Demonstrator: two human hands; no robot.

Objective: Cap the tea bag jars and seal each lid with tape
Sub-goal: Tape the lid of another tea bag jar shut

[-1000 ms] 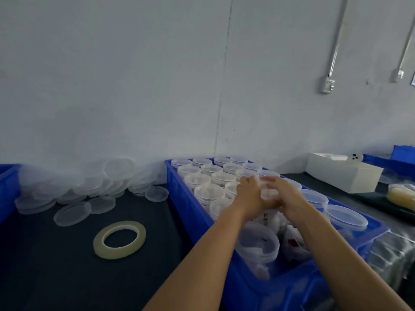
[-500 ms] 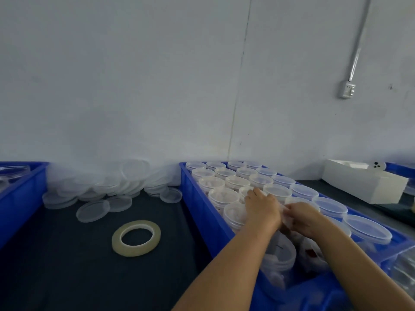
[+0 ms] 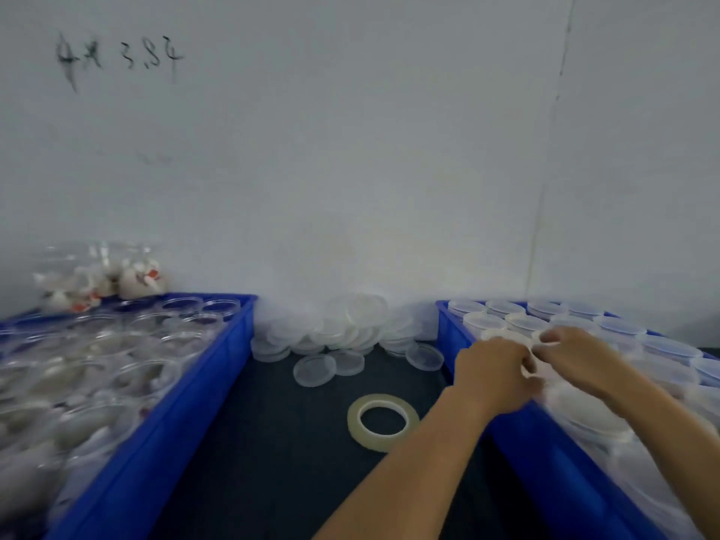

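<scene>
Both hands meet over the near-left part of the right blue bin [image 3: 545,461], which holds several capped clear jars [image 3: 526,323]. My left hand [image 3: 493,374] and my right hand [image 3: 576,350] curl their fingers round one blurred capped jar [image 3: 530,370] between them. A roll of clear tape [image 3: 383,420] lies flat on the dark table, just left of my left forearm. A heap of loose clear lids [image 3: 339,329] is piled against the wall.
A second blue bin [image 3: 175,415] on the left holds several open clear jars [image 3: 117,364] with tea bags, and a bag of tea bags [image 3: 105,282] sits at its far end. The white wall stands close behind.
The view has swung left, so the left bin is now in sight and the white box at the right is gone. Both hands stay together on a jar in the right bin.
</scene>
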